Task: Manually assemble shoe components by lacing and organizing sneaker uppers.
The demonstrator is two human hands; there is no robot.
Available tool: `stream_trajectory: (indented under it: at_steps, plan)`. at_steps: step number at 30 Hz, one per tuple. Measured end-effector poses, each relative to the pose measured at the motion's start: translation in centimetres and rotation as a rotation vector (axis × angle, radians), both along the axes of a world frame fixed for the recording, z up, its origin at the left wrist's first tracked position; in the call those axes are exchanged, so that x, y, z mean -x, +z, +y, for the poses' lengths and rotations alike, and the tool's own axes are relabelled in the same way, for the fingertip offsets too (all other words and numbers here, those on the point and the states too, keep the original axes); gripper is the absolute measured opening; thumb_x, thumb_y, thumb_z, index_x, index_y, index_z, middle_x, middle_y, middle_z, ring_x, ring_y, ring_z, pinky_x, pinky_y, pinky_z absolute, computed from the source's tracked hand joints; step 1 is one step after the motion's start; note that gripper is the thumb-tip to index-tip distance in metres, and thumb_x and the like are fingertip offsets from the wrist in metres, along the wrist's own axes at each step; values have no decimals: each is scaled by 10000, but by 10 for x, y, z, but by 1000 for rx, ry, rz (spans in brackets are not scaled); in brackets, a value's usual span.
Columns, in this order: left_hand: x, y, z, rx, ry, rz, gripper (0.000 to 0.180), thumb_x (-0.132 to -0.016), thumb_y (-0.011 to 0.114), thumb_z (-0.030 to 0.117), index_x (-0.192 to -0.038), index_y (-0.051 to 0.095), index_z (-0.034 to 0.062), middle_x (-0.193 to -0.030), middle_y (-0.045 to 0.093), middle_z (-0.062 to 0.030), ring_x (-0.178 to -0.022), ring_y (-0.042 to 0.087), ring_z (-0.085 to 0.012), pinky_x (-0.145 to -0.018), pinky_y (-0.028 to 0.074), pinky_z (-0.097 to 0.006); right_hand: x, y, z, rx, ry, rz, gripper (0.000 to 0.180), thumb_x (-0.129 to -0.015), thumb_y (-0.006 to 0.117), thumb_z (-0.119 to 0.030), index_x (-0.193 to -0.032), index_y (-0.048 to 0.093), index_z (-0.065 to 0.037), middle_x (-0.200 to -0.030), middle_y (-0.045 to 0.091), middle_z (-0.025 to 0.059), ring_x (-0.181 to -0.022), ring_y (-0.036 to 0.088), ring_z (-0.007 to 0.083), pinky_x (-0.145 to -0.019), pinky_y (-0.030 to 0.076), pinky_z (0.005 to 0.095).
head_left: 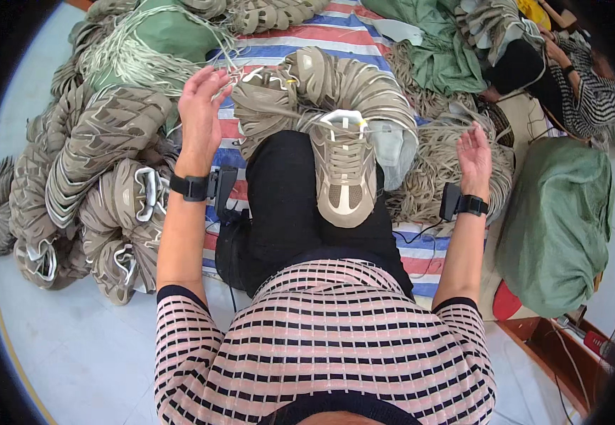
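Note:
On my black-trousered lap rests a beige-brown sneaker upper (345,173), toe toward me, with criss-crossed laces over its tongue. A pale shoelace (421,128) stretches from its top eyelets out to both sides. My right hand (474,152) is raised to the right, its curled fingers at the lace's right end. Up on the left, my left hand (205,103) has bent fingers at the other side of the lace; its grip is partly hidden. Just beyond the upper, a curved row of nested matching uppers (350,81) lies against my knees.
Piles of nested uppers (105,142) lie on the left. Loose laces (134,53) drape over a green sack at the back left. More laces (449,173) heap at the right on a striped sheet (421,265). A stuffed green sack (559,227) stands farther right, near another person (591,99).

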State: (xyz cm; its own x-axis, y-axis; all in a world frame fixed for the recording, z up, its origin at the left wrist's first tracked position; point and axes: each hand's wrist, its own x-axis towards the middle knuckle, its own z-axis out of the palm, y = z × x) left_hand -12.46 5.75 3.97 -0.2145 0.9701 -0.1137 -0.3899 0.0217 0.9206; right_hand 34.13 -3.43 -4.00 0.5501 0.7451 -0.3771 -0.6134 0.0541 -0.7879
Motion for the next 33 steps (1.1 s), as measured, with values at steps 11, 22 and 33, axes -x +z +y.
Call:
stream_trajectory:
  at_steps: [11,22,33]
  plan:
    - [-110,-28,-55,-666,-694,1205,194,-764,623,75,-955,596,51,-972,567,-93,-947,516,-292,-827,414,-356,62,50,-39,-317,682,346,148,-933,475,-168,-953,531,-32,-641,506,-3,-415,403,29,-376,334,171]
    - [-116,-44,-42,-502,-782,1261,61,-830,533,17,-873,492,2,-896,564,-121,-782,548,-267,-699,446,-323,122,73,-106,-253,1304,303,173,-923,491,-120,-901,565,35,-656,598,66,-500,524,74,-438,391,189]
    - [-118,-43,-41,-327,-766,1234,75,-850,527,33,-909,493,2,-866,538,-139,-776,540,-310,-706,436,-358,145,62,-91,-474,1508,478,199,-945,467,-148,-915,554,28,-678,612,65,-543,556,83,-487,434,198]
